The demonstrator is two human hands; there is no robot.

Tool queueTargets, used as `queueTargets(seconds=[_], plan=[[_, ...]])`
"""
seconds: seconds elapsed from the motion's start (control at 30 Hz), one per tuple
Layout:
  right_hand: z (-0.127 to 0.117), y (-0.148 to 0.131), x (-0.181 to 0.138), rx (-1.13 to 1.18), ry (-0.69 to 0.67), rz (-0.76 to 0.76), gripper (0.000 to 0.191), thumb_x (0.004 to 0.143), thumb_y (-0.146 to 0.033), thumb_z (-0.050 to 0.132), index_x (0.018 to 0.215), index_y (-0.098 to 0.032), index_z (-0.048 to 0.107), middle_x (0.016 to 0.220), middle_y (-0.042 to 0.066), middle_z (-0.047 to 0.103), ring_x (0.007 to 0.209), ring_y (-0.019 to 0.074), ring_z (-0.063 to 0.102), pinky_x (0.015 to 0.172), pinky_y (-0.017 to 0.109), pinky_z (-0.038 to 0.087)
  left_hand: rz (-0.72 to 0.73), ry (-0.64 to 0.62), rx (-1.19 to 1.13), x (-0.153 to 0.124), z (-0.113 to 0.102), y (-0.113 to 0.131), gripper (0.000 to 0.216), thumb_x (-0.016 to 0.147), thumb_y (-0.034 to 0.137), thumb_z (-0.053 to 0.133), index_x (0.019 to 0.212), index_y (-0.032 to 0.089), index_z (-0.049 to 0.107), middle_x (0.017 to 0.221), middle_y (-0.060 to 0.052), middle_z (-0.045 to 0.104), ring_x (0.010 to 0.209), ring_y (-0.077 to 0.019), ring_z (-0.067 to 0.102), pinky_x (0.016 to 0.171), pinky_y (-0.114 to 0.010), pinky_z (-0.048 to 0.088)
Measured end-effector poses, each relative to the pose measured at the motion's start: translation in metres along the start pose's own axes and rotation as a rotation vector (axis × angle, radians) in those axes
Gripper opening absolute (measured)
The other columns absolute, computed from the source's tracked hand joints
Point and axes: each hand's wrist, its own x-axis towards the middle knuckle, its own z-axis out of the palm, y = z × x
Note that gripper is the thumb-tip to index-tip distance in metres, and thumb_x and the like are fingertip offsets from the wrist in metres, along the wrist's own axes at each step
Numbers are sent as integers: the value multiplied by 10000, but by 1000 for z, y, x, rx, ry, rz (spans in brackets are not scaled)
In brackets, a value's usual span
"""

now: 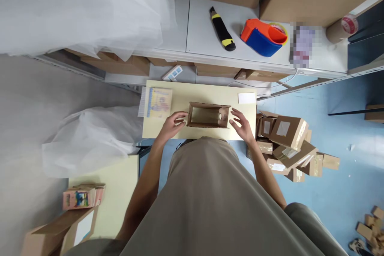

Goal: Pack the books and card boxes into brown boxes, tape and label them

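An open cardboard box (224,117) stands on the pale yellow table (198,91) in front of my body. Its top is open, a pale yellowish surface shows inside, and a round hole marks its right end. My left hand (173,125) is at the box's left end, fingers curved and apart, holding nothing; whether the fingertips touch the cardboard I cannot tell. At the opposite end, my right hand (242,126) has its thumb and fingers spread, with a small gap to the box. Left of the box lies a colourful printed item (159,103), partly in a clear wrapper.
A white label (247,98) lies at the table's right. On the shelf are a utility knife (222,30), a tape dispenser (264,38) and a tape roll (342,30). Cardboard boxes (289,132) are piled at right; white plastic (93,136) and pink-covered books (79,198) are left.
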Motion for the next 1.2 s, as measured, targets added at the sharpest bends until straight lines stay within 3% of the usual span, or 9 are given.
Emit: queueTargets(seconds=[0.13,0.23,0.4,0.53,0.63,0.7,0.77,0.97,1.2], plan=[[3,-1,-2,-199,-141,-137,614,941,-708,855,1428,-338,801,1690,100,634,1561,399,595,1296,655,523,112,-176,176,-1,-1,15,504,923,408,705,1413,314,774,1644,-88,624,1518,-334,623,1200,-502,607],[11,3,1,-321,-146,-201,489,1012,-654,797,1364,-317,841,1708,89,618,1578,390,569,1314,648,519,135,-216,287,6,6,18,445,954,501,724,1336,288,808,1654,-110,606,1487,-349,644,1184,-493,615],[13,8,7,-365,-118,-182,423,1108,-619,653,1289,-296,856,1611,92,702,1566,373,563,1322,636,524,110,-136,363,19,19,16,381,984,581,766,1220,285,813,1472,-102,742,1274,-334,758,1137,-463,611],[15,15,14,-254,-4,-99,407,1088,-629,657,1285,-311,819,1323,121,800,1279,366,722,1145,641,657,14,31,339,30,26,15,716,864,480,955,1491,286,667,1117,-66,809,924,-271,780,926,-396,629],[21,19,21,-194,117,-6,590,1016,-627,733,1508,-304,696,1357,132,731,1098,334,758,972,598,732,52,62,366,38,30,15,907,861,391,959,1659,311,536,1043,-22,761,803,-220,724,891,-365,613],[23,19,24,-191,149,12,771,990,-595,760,1678,-318,550,1476,148,662,1132,333,757,972,577,733,93,71,395,41,31,14,813,884,371,936,1618,329,590,1122,-31,732,775,-194,701,884,-354,612],[24,18,25,-220,141,5,813,1005,-544,747,1745,-355,469,1580,149,598,1203,342,751,1032,575,710,125,90,413,42,31,11,643,900,374,926,1495,315,690,1213,-52,700,775,-182,695,893,-355,613],[20,24,20,-224,69,-26,471,1045,-567,715,1456,-347,786,1624,124,608,1304,384,735,1097,638,679,143,129,403,34,36,-3,327,955,398,887,1249,282,804,1233,-68,664,809,-188,703,926,-370,613],[23,34,18,27,153,60,590,936,-731,818,1371,-334,855,1578,81,701,1163,331,809,1075,615,723,86,272,301,24,54,-4,356,979,406,838,1313,287,811,1240,-69,698,826,-181,725,936,-367,621]])
